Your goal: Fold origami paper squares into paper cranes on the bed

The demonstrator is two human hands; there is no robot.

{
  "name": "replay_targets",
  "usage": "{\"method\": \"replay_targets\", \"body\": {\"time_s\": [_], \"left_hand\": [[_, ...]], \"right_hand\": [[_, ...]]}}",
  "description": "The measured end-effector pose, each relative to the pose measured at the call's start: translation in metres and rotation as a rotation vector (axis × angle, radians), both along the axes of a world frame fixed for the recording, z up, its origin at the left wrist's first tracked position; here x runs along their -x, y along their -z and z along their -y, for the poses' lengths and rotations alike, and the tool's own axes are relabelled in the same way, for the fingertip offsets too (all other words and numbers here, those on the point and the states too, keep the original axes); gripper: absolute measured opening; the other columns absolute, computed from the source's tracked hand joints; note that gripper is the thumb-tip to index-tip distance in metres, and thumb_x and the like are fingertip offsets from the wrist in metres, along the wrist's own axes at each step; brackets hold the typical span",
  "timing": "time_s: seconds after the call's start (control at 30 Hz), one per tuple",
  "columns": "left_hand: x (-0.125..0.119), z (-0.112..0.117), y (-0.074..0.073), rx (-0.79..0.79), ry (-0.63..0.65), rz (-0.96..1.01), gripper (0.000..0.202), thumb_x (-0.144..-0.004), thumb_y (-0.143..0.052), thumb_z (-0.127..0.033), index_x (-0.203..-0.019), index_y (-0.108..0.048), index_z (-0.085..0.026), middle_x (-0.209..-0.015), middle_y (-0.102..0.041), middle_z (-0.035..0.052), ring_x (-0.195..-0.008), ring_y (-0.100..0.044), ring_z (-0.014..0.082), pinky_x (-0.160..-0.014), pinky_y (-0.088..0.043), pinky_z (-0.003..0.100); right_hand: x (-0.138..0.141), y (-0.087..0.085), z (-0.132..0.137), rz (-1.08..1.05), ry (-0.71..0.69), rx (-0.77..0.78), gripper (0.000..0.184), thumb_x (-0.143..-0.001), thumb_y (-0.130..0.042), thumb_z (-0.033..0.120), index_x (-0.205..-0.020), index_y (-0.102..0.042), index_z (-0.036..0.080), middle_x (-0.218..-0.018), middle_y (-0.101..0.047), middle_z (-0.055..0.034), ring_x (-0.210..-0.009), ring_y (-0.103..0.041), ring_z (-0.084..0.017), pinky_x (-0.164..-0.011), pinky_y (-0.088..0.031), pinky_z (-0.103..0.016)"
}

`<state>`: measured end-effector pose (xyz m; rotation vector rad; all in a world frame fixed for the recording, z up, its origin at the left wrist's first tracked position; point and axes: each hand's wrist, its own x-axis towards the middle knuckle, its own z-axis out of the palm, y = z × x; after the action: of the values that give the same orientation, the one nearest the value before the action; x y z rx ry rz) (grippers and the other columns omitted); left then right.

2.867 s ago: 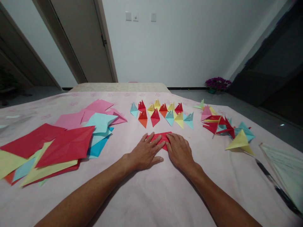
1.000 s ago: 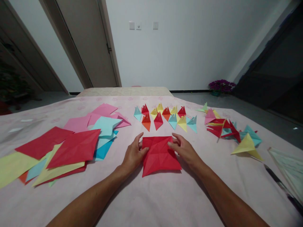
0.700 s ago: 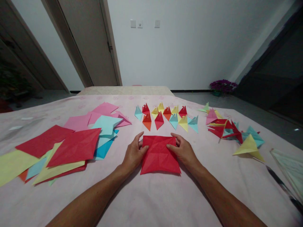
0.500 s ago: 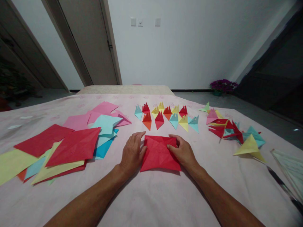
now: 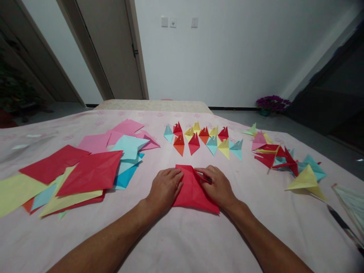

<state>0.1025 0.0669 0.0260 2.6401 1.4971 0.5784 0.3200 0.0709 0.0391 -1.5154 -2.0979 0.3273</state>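
Observation:
A square sheet of red origami paper [image 5: 191,195] with crease lines lies on the cloth in front of me. My left hand [image 5: 165,187] rests over its left edge, fingers together and bent onto the paper. At the right side, my right hand [image 5: 217,184] pinches the paper's edge and turns it inward, so the upper right part is raised in a fold. My right fingertips are partly hidden behind the fold. Beyond my hands, several small folded paper birds [image 5: 194,144] in red, orange, yellow and light blue stand in two rough rows.
Loose coloured sheets [image 5: 91,172] overlap at the left, with pink sheets [image 5: 125,129] behind them. On the right is a heap of folded paper shapes [image 5: 280,159]. A dark pen-like object [image 5: 341,223] lies by the right edge. A pale patterned cloth [image 5: 182,242] covers the table.
My right hand has moved inward, lifting and bending the red paper's right edge. My left hand has come further over the left edge. The view has shifted slightly.

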Motion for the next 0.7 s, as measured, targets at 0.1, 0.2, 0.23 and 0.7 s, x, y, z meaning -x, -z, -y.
{"method": "replay_targets", "body": {"time_s": [0.1, 0.2, 0.23, 0.7], "left_hand": [[0.002, -0.001, 0.0, -0.003, -0.015, -0.008, 0.036, -0.096, -0.048, -0.03, -0.126, -0.063, -0.018, -0.131, -0.064, 0.0091, -0.118, -0.058, 0.029, -0.1, -0.045, 0.047], [0.004, -0.003, 0.002, -0.011, -0.022, -0.004, 0.035, -0.096, -0.048, -0.029, -0.127, -0.062, -0.019, -0.13, -0.064, 0.0092, -0.12, -0.057, 0.029, -0.1, -0.045, 0.048], [0.004, -0.004, 0.003, -0.016, -0.025, -0.002, 0.035, -0.096, -0.048, -0.028, -0.126, -0.062, -0.019, -0.13, -0.064, 0.0091, -0.12, -0.057, 0.0288, -0.1, -0.045, 0.048], [0.003, -0.009, 0.001, -0.033, -0.077, -0.058, 0.038, -0.095, -0.048, -0.022, -0.132, -0.051, -0.016, -0.122, -0.065, 0.0114, -0.111, -0.059, 0.0271, -0.095, -0.045, 0.044]], "right_hand": [[0.001, -0.002, 0.002, 0.054, -0.056, -0.052, 0.042, -0.082, -0.053, 0.011, -0.118, -0.069, 0.027, -0.085, -0.06, -0.0034, -0.085, -0.054, -0.02, -0.078, -0.044, -0.032], [0.0, -0.002, 0.004, 0.015, -0.091, -0.092, 0.037, -0.087, -0.051, 0.013, -0.115, -0.071, 0.028, -0.088, -0.062, -0.0044, -0.087, -0.054, -0.02, -0.079, -0.045, -0.034], [0.0, -0.002, 0.004, -0.003, -0.111, -0.108, 0.037, -0.086, -0.051, 0.012, -0.113, -0.071, 0.027, -0.091, -0.063, -0.0049, -0.089, -0.055, -0.021, -0.081, -0.045, -0.034], [-0.005, 0.011, 0.007, 0.042, -0.341, -0.206, 0.055, -0.07, -0.047, 0.002, -0.118, -0.069, 0.02, -0.124, -0.068, -0.0066, -0.119, -0.056, -0.026, -0.101, -0.044, -0.049]]}}
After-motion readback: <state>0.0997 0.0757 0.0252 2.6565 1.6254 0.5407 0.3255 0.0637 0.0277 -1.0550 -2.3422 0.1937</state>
